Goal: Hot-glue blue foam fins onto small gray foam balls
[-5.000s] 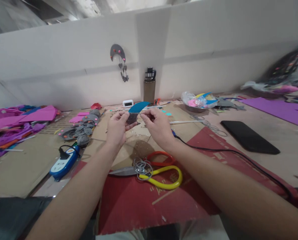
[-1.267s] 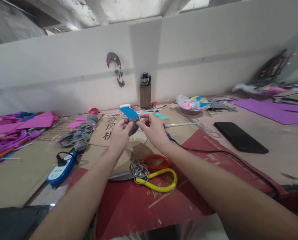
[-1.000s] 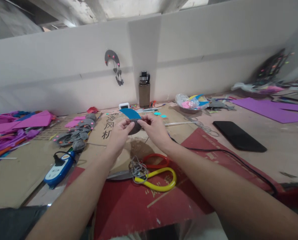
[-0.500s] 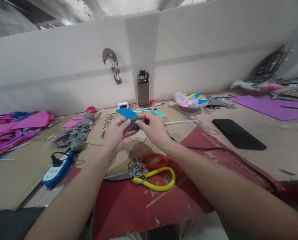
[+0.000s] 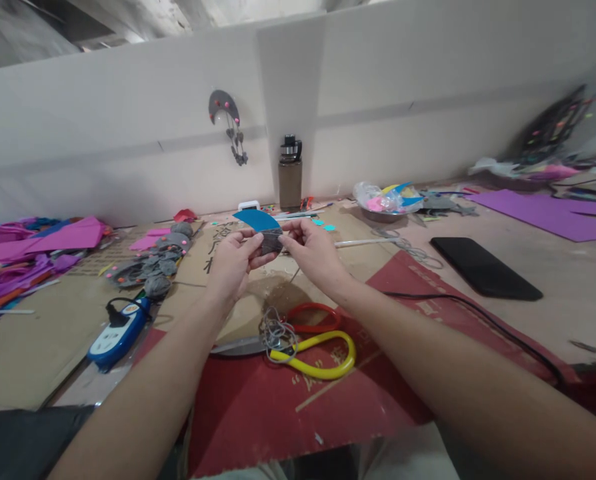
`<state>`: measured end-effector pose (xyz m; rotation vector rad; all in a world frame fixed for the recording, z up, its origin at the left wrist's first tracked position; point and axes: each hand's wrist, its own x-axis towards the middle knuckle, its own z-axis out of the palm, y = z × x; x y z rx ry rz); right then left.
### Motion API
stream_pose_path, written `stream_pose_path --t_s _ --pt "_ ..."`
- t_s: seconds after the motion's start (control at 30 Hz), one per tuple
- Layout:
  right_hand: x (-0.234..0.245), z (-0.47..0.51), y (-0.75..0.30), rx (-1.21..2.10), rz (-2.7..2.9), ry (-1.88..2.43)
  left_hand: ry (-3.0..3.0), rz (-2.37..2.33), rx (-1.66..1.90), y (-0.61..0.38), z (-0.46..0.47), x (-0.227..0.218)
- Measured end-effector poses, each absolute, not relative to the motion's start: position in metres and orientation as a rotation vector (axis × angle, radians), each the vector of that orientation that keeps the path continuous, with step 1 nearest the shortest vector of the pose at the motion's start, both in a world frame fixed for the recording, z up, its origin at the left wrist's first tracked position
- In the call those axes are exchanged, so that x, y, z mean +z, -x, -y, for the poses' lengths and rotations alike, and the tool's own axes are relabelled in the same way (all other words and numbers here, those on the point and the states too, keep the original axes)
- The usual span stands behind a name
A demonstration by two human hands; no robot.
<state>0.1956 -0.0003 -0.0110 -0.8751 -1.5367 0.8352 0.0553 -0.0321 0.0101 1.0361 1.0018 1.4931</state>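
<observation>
Between my hands, above the cardboard, is a blue crescent-shaped piece (image 5: pixel 257 219) with its lower part wrapped in dark grey yarn (image 5: pixel 271 242). My left hand (image 5: pixel 235 260) pinches the wrapped part from the left, thumb in front and fingers behind. At the right edge, my right hand (image 5: pixel 313 253) is closed with thumb and forefinger on the yarn; its other fingers are partly hidden. A thin strand hangs below the hands. Nearer to me lie large scissors with one red and one yellow handle (image 5: pixel 328 373), a tangle of grey yarn (image 5: pixel 277 337) resting on them.
On the left are a blue-and-white power strip (image 5: pixel 119 337), grey yarn pieces (image 5: pixel 153 260) and pink scraps (image 5: pixel 63 245). A bottle (image 5: pixel 290 180) stands by the wall. To the right are a bowl (image 5: pixel 385 215), a black phone (image 5: pixel 483 267), a cable (image 5: pixel 458 303) and purple sheets (image 5: pixel 528 213).
My right thumb has shifted from the front of the wrapped part to its right edge, uncovering more grey yarn. The view has moved slightly; the scissors stay in place.
</observation>
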Motion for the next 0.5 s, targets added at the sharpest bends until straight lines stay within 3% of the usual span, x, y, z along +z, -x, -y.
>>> stream_pose_path --t_s 0.5 --pt "-0.0049 0.0046 -0.1995 0.794 1.517 0.858 -1.184 -1.032 1.503 -0.0528 0.0318 0.0049"
